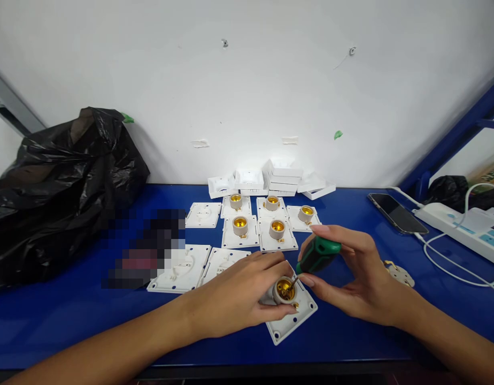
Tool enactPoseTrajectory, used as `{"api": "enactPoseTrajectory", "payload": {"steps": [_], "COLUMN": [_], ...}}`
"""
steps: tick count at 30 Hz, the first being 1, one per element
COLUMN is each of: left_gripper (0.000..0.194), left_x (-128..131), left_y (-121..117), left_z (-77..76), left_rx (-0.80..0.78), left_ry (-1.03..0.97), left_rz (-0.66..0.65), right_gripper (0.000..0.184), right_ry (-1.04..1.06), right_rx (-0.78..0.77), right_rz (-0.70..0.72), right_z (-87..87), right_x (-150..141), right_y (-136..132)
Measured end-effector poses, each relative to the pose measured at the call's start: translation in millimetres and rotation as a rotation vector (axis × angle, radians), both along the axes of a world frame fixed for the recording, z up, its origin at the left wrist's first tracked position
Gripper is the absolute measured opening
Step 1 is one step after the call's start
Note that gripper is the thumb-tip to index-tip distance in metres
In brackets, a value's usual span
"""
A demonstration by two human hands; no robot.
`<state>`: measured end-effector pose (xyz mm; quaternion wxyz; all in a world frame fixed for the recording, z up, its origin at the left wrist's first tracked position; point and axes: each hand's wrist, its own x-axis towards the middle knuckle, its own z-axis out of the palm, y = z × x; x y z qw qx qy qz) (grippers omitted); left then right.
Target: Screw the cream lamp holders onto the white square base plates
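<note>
My right hand [361, 275] grips a screwdriver [318, 255] with a green and black handle. Its shaft slants down into the brass-lined lamp socket [285, 290], near the contacts at the bottom. The socket sits on a white square plate [289, 323] lying on the table. My left hand [253, 289] is closed around the socket from the left, fingers behind it and thumb in front. A small brass screw [296, 305] shows at the socket's lower right side. Where the screwdriver tip meets the socket is too small to make out.
Several plates with sockets [277, 230] stand beyond my hands. Bare white plates [180, 267] lie left, white box covers [283, 176] against the wall. A black plastic bag [66, 187] fills the left; a phone [397, 213] and power strip [463, 230] with cables lie right.
</note>
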<state>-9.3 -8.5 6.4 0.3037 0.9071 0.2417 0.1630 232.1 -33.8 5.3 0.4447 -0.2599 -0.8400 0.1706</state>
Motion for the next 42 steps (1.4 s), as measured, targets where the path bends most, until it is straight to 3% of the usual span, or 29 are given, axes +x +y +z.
{"api": "enactPoseTrajectory", "payload": {"steps": [42], "left_gripper": [0.031], "left_x": [-3.6], "left_y": [2.8], "left_z": [-1.5], "left_rx": [0.203], "left_ry": [0.113], "left_rz": [-0.09], "right_gripper": [0.077], "right_ry": [-0.15], "right_rx": [0.031], "right_rz": [-0.07], "right_z": [13.0], "right_x": [-2.1], "right_y": [-2.0]}}
